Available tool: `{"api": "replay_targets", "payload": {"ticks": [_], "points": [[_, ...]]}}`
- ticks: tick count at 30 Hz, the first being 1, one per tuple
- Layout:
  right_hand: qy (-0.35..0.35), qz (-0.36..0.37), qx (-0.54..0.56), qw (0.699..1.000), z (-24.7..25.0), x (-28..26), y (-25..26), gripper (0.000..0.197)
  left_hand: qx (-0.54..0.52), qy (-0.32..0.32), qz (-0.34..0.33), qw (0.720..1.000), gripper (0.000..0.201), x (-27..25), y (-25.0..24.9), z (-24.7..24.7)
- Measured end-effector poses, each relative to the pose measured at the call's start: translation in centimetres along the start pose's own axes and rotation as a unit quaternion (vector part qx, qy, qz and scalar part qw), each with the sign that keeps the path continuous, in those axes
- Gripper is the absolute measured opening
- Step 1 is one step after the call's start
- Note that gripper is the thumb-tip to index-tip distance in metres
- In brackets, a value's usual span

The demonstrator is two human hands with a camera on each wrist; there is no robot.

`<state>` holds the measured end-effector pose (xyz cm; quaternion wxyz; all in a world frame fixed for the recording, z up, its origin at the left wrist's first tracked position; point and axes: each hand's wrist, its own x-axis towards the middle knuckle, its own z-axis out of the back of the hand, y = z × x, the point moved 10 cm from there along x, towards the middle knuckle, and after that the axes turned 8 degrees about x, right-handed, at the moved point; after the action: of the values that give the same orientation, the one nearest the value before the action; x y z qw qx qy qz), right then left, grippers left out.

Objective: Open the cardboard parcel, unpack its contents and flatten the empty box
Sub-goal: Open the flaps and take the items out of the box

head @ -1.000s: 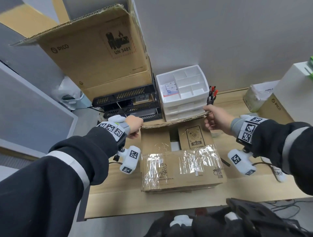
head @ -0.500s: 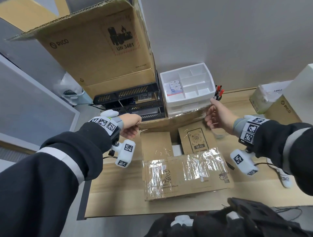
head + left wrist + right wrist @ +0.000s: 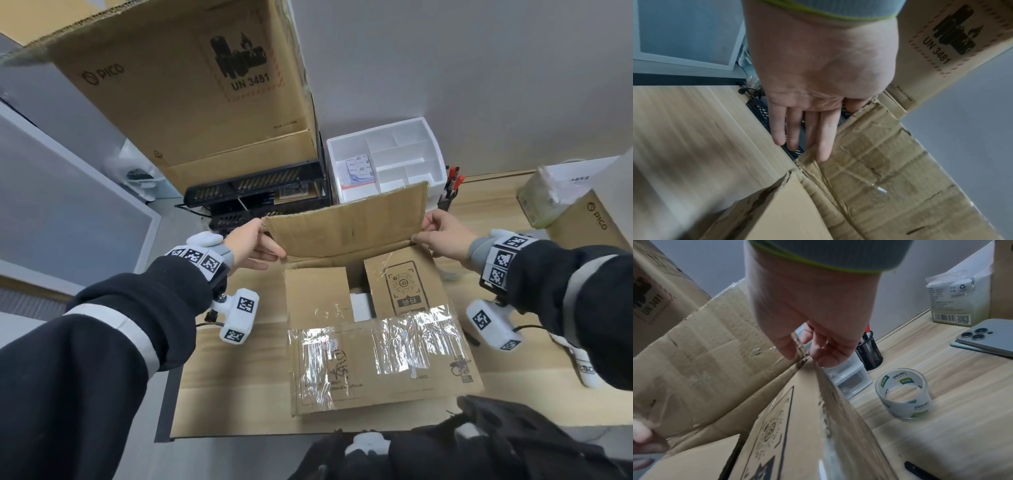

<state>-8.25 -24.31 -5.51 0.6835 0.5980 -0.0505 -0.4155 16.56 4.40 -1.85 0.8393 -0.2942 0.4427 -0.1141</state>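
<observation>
The parcel point(image 3: 373, 329) sits at the centre of the head view on the wooden desk point(image 3: 239, 404), its far flap point(image 3: 346, 222) raised toward the white drawer unit point(image 3: 387, 161) just behind it. The likeliest trouble, I judge, is that flap swinging back into the drawer unit or the pen pot point(image 3: 448, 195) at its right and knocking them, since there is little room behind the box; a hard pull could also tear the already ragged left corner of the flap. The left hand point(image 3: 251, 245) holds the flap's left end, thumb behind the edge and fingers straight along the front face in the left wrist view. The right hand point(image 3: 442, 234) pinches the flap's right end near the fold, fingers curled on its edge. The near flap point(image 3: 376, 363), glossy with tape, lies flat at lower centre, well apart from both hands, and two inner flaps point(image 3: 318, 294) below the raised one half cover the contents.
</observation>
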Motion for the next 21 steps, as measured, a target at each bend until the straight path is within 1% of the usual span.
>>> {"api": "replay_targets", "payload": {"ticks": [2,6,8,10,13,17,21], "points": [[0.007,-0.006,-0.01,1.0,-0.3,0.3,-0.4,0.027,0.008,-0.004,-0.002,1.0,0.057,0.0,0.1,-0.3],[0.0,-0.003,-0.018,1.0,-0.1,0.6,-1.0,0.028,0.088,0.025,0.02,0.996,0.029,0.7,0.9,-2.1],[-0.002,-0.003,-0.017,1.0,0.0,0.6,-1.2,0.026,0.115,0.024,0.014,0.993,0.02,1.1,1.1,-2.7],[-0.001,-0.002,-0.02,1.0,0.0,0.6,-1.3,0.025,0.138,0.012,-0.006,0.99,0.017,1.2,0.8,-2.7],[-0.004,-0.009,-0.013,1.0,0.1,0.1,-1.8,0.027,0.179,0.012,-0.034,0.983,0.007,1.0,0.5,-3.1],[-0.004,-0.01,0.002,1.0,-0.1,-0.9,-2.6,0.032,0.217,0.012,-0.06,0.974,0.007,0.6,0.4,-3.5],[-0.027,-0.02,-0.008,0.999,0.3,-1.7,-3.9,0.023,0.249,0.017,-0.077,0.965,0.005,0.1,0.4,-4.0]]}}
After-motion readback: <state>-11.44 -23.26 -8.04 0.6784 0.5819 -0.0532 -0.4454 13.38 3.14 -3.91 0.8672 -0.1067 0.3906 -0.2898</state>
